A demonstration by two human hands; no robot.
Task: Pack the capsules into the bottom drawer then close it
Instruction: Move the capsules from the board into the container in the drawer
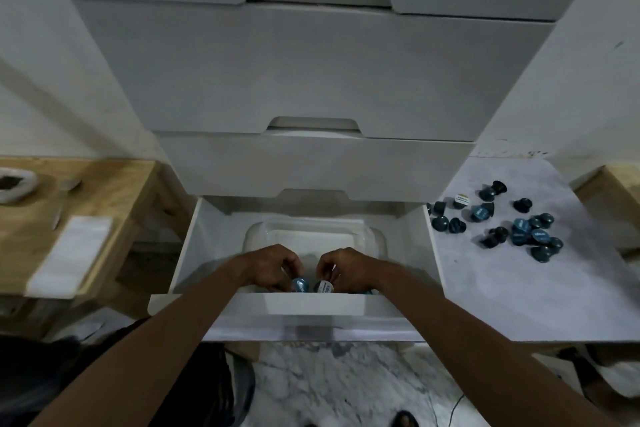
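Drawer (294, 302) is pulled fully out, the lowest of the stack. The upper drawers (311, 166) above it are shut.

Both hands are inside the drawer, close to its front wall.
- Left hand (273, 267): fingers curled, tips pinching a blue capsule (300, 284), foil face up.
- Right hand (346, 267): fingers curled the same way, pinching a white-top capsule (325, 286).
- The two capsules sit just beside each other, low over the drawer floor. I cannot tell whether they touch it.

Further back in the drawer is a clear tub (311, 232), and what shows of its inside looks bare. A sliver of blue shows against the front wall, right of the right hand. It is probably capsules already packed, but the wall hides most of it, so no count is possible.

Right of the drawer, on a pale sheet (502, 288), lie the loose capsules (519, 225). There are roughly twenty, dark and blue, scattered, some tipped on their sides and some stacked on each other. None of them touch the drawer. Left of the drawer is a wooden bench (104, 191) with odd bits on it and no capsules.

Progress, as judged:
- Packing is under way but early to middling.
- This pair is about to be set down at the front of the drawer.
- The bulk of the stock is outside on the right.
- Many more trips are needed.
- Closing is not yet done and cannot sensibly start until the sheet is cleared.
- Both arms cross the front wall, so they must come out before any push.
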